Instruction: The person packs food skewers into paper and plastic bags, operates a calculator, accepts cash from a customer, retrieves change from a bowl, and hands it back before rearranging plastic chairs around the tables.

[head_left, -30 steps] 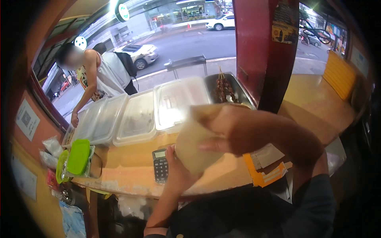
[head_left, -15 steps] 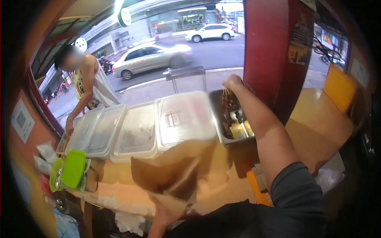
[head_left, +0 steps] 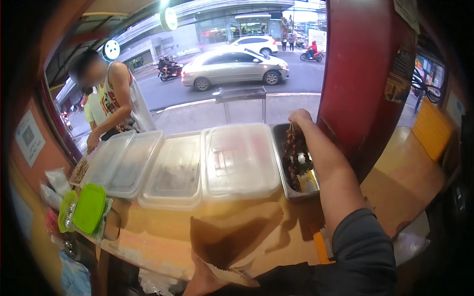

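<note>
My left hand (head_left: 203, 282), low in the view, is closed on the edge of a brown paper bag (head_left: 217, 241). The bag's mouth gapes upward, with a zigzag-cut rim near my body. At the far end of a metal tray (head_left: 292, 194), my right hand (head_left: 301, 116) pinches the stick ends of several meat skewers (head_left: 292, 163). The dark, glazed pieces hang down over the tray. A yellowish piece (head_left: 308, 182) lies in the tray beside them, partly covered by my right forearm.
Lidded clear plastic containers (head_left: 240, 163) line the counter (head_left: 163, 237) left of the tray. A green lid (head_left: 90, 209) stands at the left. Across the counter, a person (head_left: 118, 98) reaches toward a box of sticks (head_left: 80, 171). A red post (head_left: 348, 74) rises beside my right arm.
The paper bag has come closer to my body, and its mouth faces up more. My right hand stays on the skewers over the tray. The silver car has moved right along the street.
</note>
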Demonstrator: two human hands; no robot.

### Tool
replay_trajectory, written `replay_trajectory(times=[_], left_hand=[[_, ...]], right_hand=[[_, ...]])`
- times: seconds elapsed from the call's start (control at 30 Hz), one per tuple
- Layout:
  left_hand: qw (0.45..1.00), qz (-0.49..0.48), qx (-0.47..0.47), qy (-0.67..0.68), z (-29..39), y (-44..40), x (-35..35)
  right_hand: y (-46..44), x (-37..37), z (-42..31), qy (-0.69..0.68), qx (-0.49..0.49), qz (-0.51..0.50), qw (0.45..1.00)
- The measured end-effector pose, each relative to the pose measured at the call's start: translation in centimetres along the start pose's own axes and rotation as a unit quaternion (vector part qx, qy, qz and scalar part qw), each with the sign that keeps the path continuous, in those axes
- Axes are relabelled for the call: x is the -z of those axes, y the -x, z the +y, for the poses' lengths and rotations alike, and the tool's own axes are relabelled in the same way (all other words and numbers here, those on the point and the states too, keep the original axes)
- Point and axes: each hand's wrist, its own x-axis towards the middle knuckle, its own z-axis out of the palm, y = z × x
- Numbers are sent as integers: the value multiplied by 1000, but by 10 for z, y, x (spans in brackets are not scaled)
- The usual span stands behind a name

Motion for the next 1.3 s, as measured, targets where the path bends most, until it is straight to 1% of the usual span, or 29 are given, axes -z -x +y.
replay_trajectory(times=[0.03, 0.07, 0.1, 0.13, 0.17, 0.23, 0.27, 0.3, 0.33, 0.37, 0.43, 0.47, 0.5, 0.57, 0.6, 0.67, 0.7, 0.77, 0.8, 0.83, 0.87, 0.9, 0.97, 1.0, 1.07, 1.13, 1.17, 1.23, 1.3], left_hand=[[1000, 2, -7, -11, 0, 0, -1], [1000, 4, -14, -21, 0, -1, -2], [998, 43, -6, -46, -3, 0, -5], [996, 60, -1, -60, -7, 1, -9], [994, 76, 4, -74, -11, 2, -12], [991, 113, -13, -74, -11, -1, -18], [988, 131, -21, -75, -7, -2, -19], [977, 123, -34, -169, 1, -5, -18], [978, 120, -35, -168, 4, -5, -21], [986, 120, -37, -112, 3, -7, -26], [992, 119, -40, -7, -7, -9, -36], [992, 118, -42, -7, -8, -10, -38], [991, 115, -65, -26, -5, -12, -40], [989, 111, -91, -44, 0, -16, -44], [988, 111, -92, -56, 1, -18, -45], [987, 110, -96, -65, -3, -22, -51], [986, 113, -108, -55, -10, -25, -54], [985, 112, -121, -43, -10, -27, -58], [987, 111, -117, -20, -7, -28, -59], [988, 109, -113, 3, -5, -29, -59], [988, 107, -114, 4, -4, -30, -59], [987, 107, -119, -18, -3, -30, -59], [986, 107, -125, -39, -2, -30, -60], [986, 103, -124, -39, -2, -29, -60], [986, 102, -124, -38, -3, -29, -60], [987, 65, -147, 1, -7, -30, -60], [987, 69, -147, 1, -6, -29, -61], [989, 68, -129, 36, -4, -27, -65], [988, 76, -128, 36, -2, -26, -66]], right_hand=[[1, 7, -2, 20, 19, -8, 1000], [3, 15, -3, 23, 17, -8, 1000], [7, 22, -3, -19, 50, -9, 999], [13, 26, -3, -63, 81, -11, 995], [24, 36, -5, -63, 76, -12, 995], [57, 65, -14, -14, 199, -28, 979], [75, 76, -16, -14, 195, -29, 980], [94, 86, -17, -79, 230, 27, 970], [113, 99, -18, -141, 265, 82, 950], [134, 116, -19, -141, 264, 83, 950], [177, 155, -21, -290, 308, 102, 900], [197, 174, -20, -309, 311, 112, 891], [218, 193, -18, -329, 315, 122, 882], [257, 232, -8, -344, 377, 130, 850], [273, 245, -3, -341, 378, 133, 850], [302, 263, 5, -443, 436, 187, 760], [316, 269, 8, -440, 437, 189, 762], [339, 277, 14, -485, 456, 217, 714], [345, 278, 17, -483, 455, 219, 715], [351, 279, 19, -491, 470, 221, 699], [354, 279, 21, -499, 485, 222, 683], [356, 280, 20, -498, 485, 223, 683], [360, 280, 18, -562, 460, 210, 655], [359, 281, 18, -561, 462, 209, 654], [353, 279, 17, -623, 476, 145, 604], [351, 275, 16, -647, 460, 122, 595], [348, 272, 16, -671, 441, 99, 587], [340, 269, 16, -683, 433, 74, 584], [329, 263, 14, -695, 423, 49, 580]])
